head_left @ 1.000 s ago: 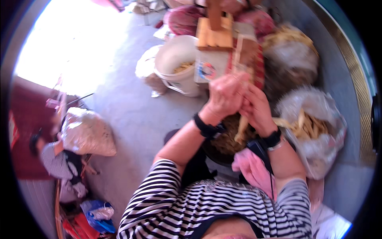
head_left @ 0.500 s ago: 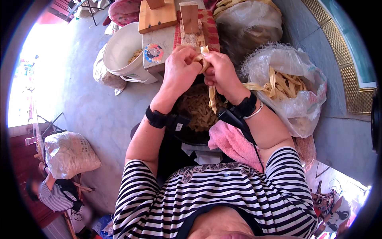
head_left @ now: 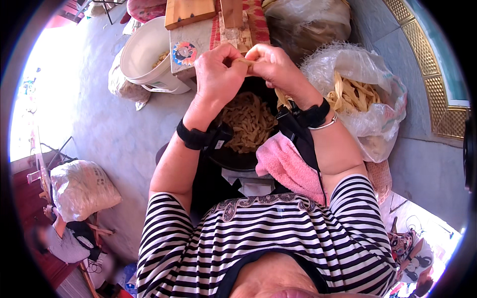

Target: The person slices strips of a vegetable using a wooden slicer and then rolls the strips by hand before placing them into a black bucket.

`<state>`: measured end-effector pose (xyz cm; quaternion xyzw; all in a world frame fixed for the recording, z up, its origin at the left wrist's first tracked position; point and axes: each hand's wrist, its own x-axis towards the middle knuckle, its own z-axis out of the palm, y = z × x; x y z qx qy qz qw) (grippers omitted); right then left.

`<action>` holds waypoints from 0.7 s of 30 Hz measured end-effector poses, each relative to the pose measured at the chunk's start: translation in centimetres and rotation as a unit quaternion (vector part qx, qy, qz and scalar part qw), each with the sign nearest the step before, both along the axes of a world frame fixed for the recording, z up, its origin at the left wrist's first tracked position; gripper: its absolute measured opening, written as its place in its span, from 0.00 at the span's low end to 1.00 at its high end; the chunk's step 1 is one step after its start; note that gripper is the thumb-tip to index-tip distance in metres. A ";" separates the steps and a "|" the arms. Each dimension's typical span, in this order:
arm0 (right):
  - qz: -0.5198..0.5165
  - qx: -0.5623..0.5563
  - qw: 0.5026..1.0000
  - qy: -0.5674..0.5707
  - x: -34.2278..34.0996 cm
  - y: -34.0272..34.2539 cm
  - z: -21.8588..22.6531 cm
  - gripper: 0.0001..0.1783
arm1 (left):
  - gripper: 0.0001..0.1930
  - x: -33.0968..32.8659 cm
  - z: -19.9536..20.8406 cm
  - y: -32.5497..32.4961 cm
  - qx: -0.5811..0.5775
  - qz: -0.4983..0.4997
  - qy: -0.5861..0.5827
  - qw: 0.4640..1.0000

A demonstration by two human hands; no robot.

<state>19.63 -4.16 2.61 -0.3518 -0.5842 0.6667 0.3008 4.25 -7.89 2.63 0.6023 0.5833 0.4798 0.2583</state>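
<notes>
Pinched between my two hands is a pale yellow strip (head_left: 244,61) that looks like corn husk. My left hand (head_left: 218,74) is closed on one end, with thumb and forefinger together. My right hand (head_left: 280,69) grips the strip close beside it, and a loose tail hangs under that wrist. Below my hands, a black basin (head_left: 229,162) holds a heap of short twisted husk pieces (head_left: 248,121). Long husk strips (head_left: 353,94) stick out of an open clear plastic bag (head_left: 382,116) to my right. A pink towel (head_left: 290,166) lies by the basin's right edge.
Ahead stands a bench (head_left: 191,39) carrying a wooden board (head_left: 189,15) and an upright wooden block (head_left: 231,14). A white bucket (head_left: 144,47) stands left of it. A full sack (head_left: 310,27) is beyond the open bag. Another person (head_left: 67,243) sits by a stuffed sack (head_left: 84,188) at far left.
My hands have drawn slightly upward, and the right hand has turned further over the strip. The strip's tail, which hung between my hands, now lies under my right wrist. The view has shifted slightly.
</notes>
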 end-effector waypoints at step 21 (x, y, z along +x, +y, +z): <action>-0.035 0.031 0.993 0.104 -0.6 -0.7 -0.6 0.11 | 0.10 -1.8 2.5 -0.6 -0.003 -0.114 0.144 0.983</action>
